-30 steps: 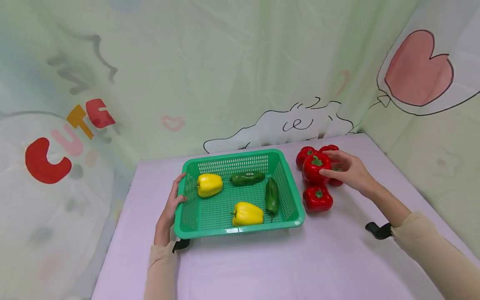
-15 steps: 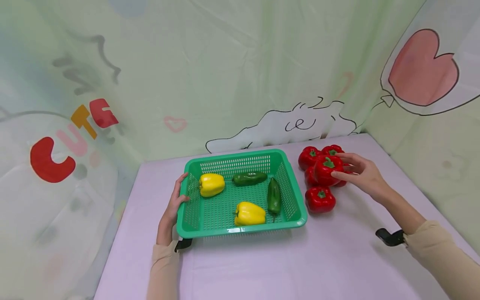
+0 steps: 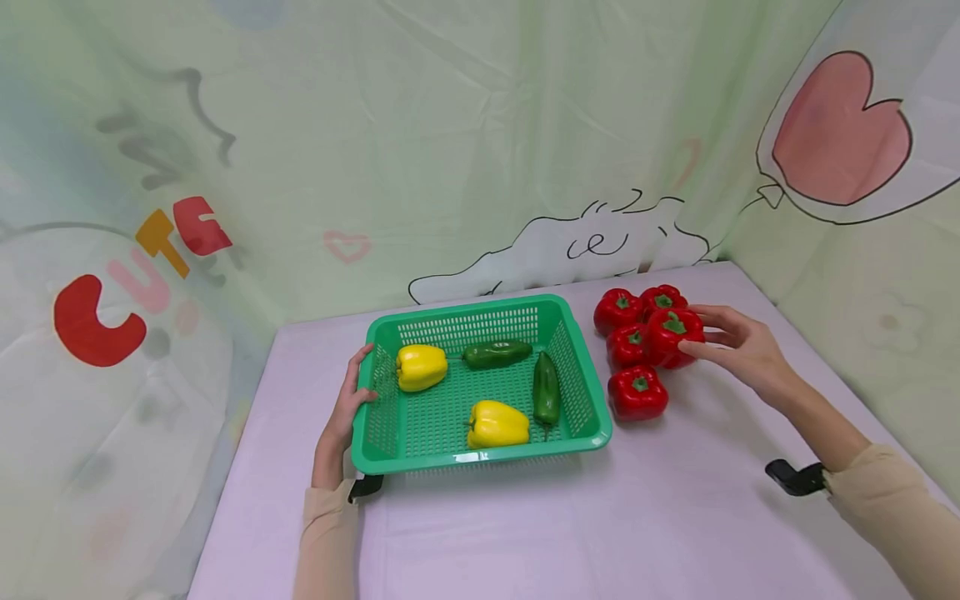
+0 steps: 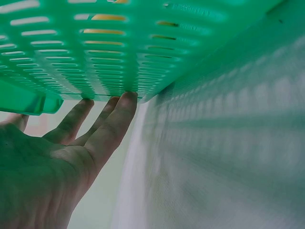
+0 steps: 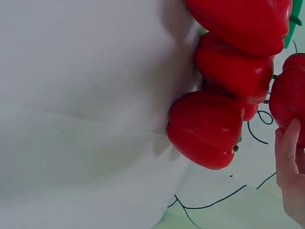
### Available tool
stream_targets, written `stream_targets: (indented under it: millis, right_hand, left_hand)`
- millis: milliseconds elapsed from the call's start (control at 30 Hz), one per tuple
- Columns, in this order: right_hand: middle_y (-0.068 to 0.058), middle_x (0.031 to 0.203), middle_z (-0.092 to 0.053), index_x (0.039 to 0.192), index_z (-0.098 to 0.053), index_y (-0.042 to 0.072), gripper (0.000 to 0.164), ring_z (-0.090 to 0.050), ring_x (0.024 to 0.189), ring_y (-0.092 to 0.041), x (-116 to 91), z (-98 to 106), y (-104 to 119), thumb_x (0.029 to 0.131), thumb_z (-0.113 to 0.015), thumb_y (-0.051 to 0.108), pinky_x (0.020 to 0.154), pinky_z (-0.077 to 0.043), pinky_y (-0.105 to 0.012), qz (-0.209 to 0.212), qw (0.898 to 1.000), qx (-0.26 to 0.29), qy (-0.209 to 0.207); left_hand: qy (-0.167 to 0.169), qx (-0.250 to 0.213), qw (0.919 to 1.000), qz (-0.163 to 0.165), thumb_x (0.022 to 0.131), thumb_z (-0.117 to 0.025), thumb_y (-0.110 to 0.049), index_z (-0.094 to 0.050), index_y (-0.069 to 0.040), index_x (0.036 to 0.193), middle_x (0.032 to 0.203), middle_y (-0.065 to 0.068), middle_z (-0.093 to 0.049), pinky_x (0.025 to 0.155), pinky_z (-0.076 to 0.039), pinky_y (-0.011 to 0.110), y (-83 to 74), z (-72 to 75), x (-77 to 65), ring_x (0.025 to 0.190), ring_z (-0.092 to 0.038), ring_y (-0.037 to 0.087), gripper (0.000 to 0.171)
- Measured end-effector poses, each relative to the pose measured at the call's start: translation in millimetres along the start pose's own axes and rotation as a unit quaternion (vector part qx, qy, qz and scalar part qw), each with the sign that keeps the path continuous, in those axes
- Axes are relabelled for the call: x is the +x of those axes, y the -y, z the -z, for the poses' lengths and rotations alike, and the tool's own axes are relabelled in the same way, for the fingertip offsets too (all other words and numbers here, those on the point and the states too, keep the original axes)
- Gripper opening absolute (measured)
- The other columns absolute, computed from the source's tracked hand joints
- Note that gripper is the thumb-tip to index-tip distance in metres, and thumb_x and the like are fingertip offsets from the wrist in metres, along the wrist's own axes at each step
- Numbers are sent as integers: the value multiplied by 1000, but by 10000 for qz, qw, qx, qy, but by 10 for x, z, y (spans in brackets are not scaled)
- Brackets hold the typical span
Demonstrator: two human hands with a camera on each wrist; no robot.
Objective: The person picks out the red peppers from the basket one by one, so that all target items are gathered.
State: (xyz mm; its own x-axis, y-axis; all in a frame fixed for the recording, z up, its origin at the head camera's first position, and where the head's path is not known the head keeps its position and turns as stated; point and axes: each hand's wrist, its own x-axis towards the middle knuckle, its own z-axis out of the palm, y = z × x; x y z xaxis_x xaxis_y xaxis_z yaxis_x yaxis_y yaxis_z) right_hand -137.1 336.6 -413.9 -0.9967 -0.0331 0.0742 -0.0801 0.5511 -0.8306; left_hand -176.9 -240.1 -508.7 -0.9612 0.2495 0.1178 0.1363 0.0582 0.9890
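On the left side of the green plastic basket (image 3: 480,456), my left hand (image 3: 347,410) grips the wall, its thumb over the rim. From below, the left wrist view shows the fingers (image 4: 112,126) of that hand against the slotted wall. Two yellow bell peppers (image 3: 498,425) and two long green peppers (image 3: 546,390) lie inside. My right hand (image 3: 742,350) holds a red bell pepper (image 3: 673,337) between thumb and fingers, raised above the table in the right wrist view. Several other red bell peppers (image 3: 638,393) sit bunched beside the basket's right side.
A pale lilac cloth covers the table (image 3: 510,533). Behind and at both sides hangs a printed curtain (image 3: 465,167) that comes down to the table's edges. A black wrist mount (image 3: 795,477) sticks out from the right sleeve.
My right hand has carried the red bell pepper to the right, away from the basket, uncovering another red pepper behind it. The left hand and basket stay in place.
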Motion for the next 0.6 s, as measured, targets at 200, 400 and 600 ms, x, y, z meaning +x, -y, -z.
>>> stream_targets:
  millis: [200,400,600]
  right_hand:
    - [15,124,-51,147,-44,11,61,-51,100,4,-32,16,-66,92,-67,26,74,-50,-16,-64,9999,58,-61]
    - [17,123,-49,147,-43,11,61,-50,102,3,-56,49,-92,93,-66,26,73,-49,-14,-132,9999,78,-63]
    - [23,118,-49,147,-44,12,60,-50,100,6,-94,71,-130,93,-67,24,72,-49,-14,-178,9997,140,-101]
  left_hand:
    - [-17,-8,10000,31,82,-39,-1,-15,-16,157,162,14,-10,94,-37,44,-1,-1,6,132,-29,38,80]
    - [-25,-17,10000,27,82,-39,-1,-15,-15,157,161,14,-13,92,-39,40,-2,-2,4,128,-33,38,80]
    - [-12,-35,10000,5,82,-40,-2,-15,-16,157,160,13,-14,91,-40,38,-3,1,-2,126,-34,37,80]
